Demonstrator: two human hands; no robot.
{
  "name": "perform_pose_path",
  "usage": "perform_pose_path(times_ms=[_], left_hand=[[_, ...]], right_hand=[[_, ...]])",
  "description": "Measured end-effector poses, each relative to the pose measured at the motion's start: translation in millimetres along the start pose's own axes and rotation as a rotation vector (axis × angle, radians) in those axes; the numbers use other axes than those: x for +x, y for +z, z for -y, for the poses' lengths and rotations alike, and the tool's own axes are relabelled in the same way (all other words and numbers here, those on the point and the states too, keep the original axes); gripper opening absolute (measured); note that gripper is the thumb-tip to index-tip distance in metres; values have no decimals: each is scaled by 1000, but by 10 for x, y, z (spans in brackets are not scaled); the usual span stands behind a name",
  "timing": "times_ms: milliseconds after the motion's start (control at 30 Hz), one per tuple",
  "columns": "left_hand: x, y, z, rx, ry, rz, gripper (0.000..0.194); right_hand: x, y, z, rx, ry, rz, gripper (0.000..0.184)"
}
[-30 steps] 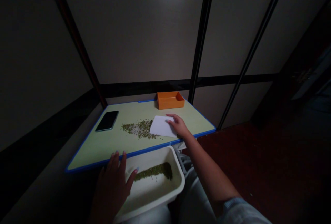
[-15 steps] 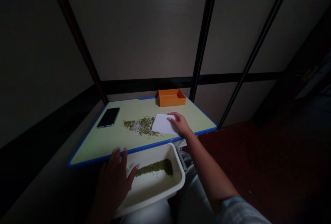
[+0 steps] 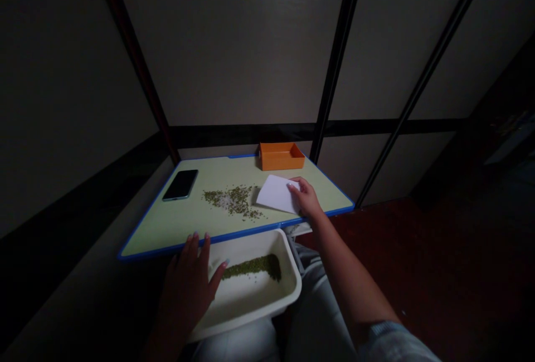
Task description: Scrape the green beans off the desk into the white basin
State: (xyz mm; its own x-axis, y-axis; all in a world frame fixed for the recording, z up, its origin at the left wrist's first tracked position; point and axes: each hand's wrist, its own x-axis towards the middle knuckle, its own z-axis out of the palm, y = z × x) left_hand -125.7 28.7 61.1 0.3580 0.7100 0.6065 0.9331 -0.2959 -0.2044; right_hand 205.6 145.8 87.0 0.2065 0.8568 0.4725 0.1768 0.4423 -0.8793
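Note:
A folded-looking sheet of white paper point(image 3: 278, 194) is pinched in my right hand point(image 3: 306, 199), thumb on top, a little above the tabletop. Just left of the paper, small green beans or grains point(image 3: 234, 200) lie scattered on the table point(image 3: 171, 231), with some whitish bits among them. My left hand point(image 3: 193, 270) rests at the left end of a white plastic tub point(image 3: 246, 306), fingers spread and fingertips near the table's edge. Inside the tub, a band of the same green grains point(image 3: 254, 266) runs to the right end.
An orange open box point(image 3: 282, 157) stands at the back of the table. A phone point(image 3: 180, 185) lies at the left with its screen dark. The tub sits on my lap against the blue table rim point(image 3: 246, 233). Wall panels point(image 3: 234, 44) rise behind.
My right hand has drawn the paper slightly right and raised its left edge off the grains. My left hand stays at the tub. The view has shifted a little.

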Motion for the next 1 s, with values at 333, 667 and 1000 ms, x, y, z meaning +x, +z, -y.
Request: perform_pose_path(times_ms=[333, 667, 1000], left_hand=[[8, -6, -5, 17, -30, 92, 58], [18, -41, -25, 28, -25, 76, 56], [13, -30, -29, 17, -42, 101, 58]], right_hand=[[-25, -355, 40, -43, 12, 12, 26], [-55, -228, 89, -82, 2, 63, 26], [-36, -179, 60, -105, -21, -9, 26]])
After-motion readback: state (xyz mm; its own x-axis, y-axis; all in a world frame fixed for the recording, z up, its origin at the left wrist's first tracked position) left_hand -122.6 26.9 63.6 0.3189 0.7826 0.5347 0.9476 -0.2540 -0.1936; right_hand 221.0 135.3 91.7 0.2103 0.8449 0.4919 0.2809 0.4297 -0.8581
